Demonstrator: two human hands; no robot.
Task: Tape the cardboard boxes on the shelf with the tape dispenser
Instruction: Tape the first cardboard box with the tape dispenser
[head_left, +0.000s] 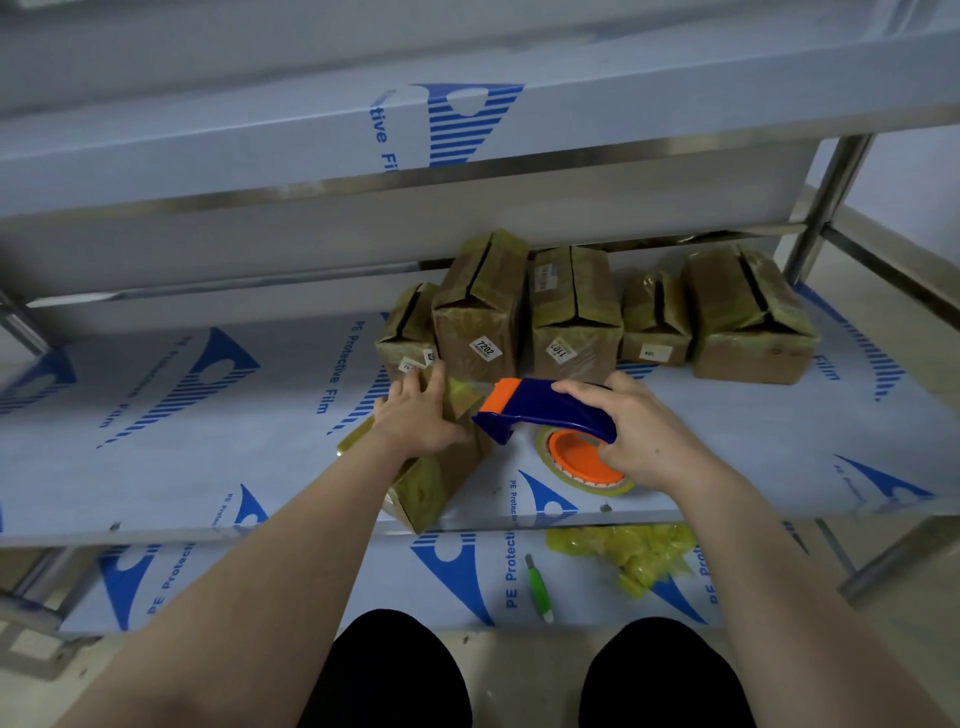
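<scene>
A small cardboard box (434, 486) wrapped in yellowish tape lies at the front edge of the middle shelf (753, 441). My left hand (423, 415) rests on its top, fingers spread over the far end. My right hand (641, 428) grips the blue and orange tape dispenser (540, 408), whose orange front end meets the box's top right edge. The dispenser's tape roll (582, 462) hangs just above the shelf. Several more taped cardboard boxes (574, 312) stand in a row at the back of the shelf.
The upper shelf (467, 171) overhangs the back row of boxes. On the lower shelf lie a green-handled cutter (539, 590) and a heap of crumpled yellow tape (631, 553). A steel post (826, 208) stands at the right. My knees show at the bottom.
</scene>
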